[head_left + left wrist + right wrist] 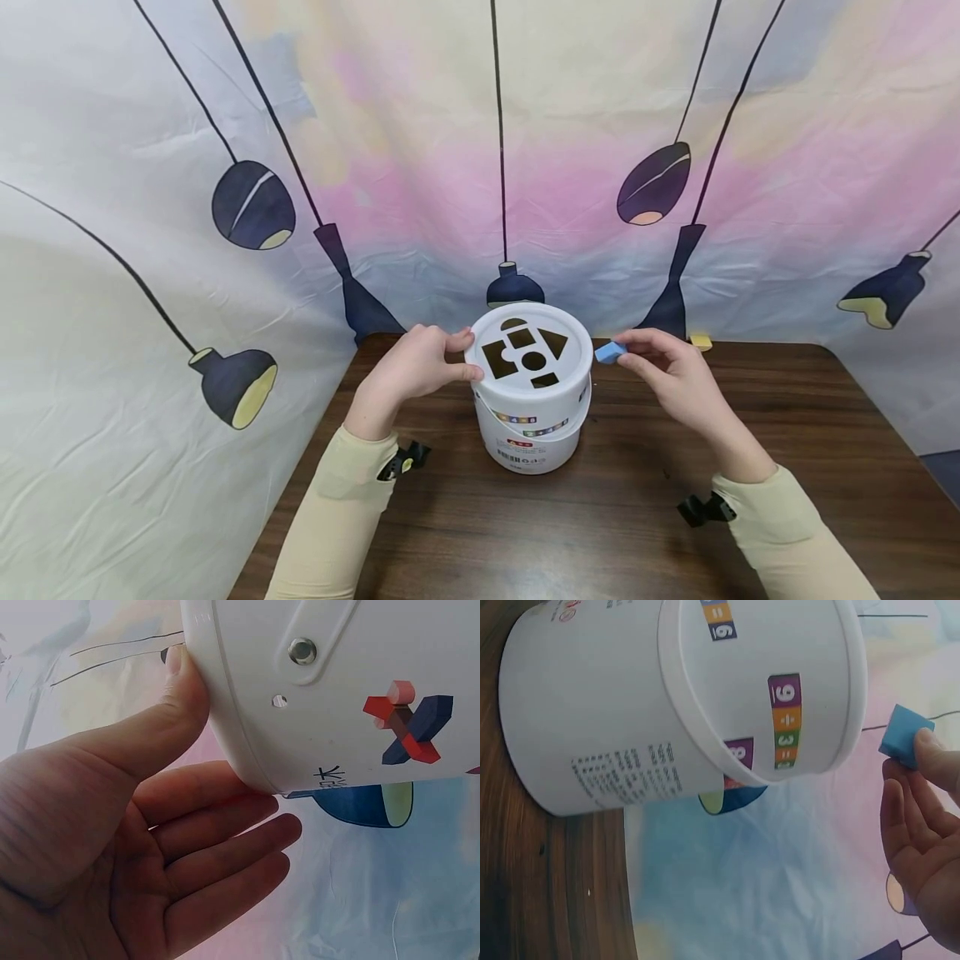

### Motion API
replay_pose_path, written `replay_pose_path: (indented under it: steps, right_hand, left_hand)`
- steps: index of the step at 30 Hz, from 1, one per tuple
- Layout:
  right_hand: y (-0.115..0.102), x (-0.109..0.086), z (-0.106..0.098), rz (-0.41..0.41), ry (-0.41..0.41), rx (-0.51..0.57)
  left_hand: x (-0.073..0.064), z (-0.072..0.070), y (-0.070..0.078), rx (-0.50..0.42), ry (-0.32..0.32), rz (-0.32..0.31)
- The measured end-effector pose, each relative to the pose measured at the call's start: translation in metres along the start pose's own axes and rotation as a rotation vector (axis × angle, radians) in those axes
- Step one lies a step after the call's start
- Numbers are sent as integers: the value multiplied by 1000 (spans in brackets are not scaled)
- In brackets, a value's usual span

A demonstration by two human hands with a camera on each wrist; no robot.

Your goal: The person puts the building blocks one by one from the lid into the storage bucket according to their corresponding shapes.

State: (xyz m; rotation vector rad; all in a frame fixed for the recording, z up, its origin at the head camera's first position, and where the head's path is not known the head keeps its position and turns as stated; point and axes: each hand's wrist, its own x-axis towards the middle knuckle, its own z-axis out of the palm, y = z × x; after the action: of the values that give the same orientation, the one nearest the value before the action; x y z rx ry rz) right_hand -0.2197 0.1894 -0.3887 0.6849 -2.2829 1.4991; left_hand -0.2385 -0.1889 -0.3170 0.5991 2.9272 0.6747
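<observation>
A white bucket (528,442) stands upright, its white lid (492,326) pierced by several shaped holes. My left hand (408,367) is at the lid's left edge; its thumb touches the rim, and the index finger reaches the rim farther back. In the left wrist view, the other fingers of this hand (172,817) extend loosely below the bucket's edge. To the right of the lid, my right hand (678,379) pinches a small blue block (610,353) between thumb and fingers, in the air at about lid height. The right wrist view shows this block (906,733) apart from the bucket.
A wooden table (637,533) carries the bucket. Near its back edge lies a small yellow block (701,342). Behind hangs a cloth (420,167) printed with lamps. The bucket's white handle (686,697) hangs down along its side.
</observation>
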Motion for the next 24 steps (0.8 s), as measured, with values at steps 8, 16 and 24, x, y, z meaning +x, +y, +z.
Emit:
replay_pose_path:
  steps: [8,16,24]
  right_hand:
    - [-8,6,11,-4,-32,87]
    - [-15,12,29,-48,-69,157]
    - [-18,17,46,-104,-102,132]
  left_hand:
    - [0,-1,0,3,-2,-7]
    - [-1,0,-2,-1,3,-14]
    - [0,0,0,2,-2,-18]
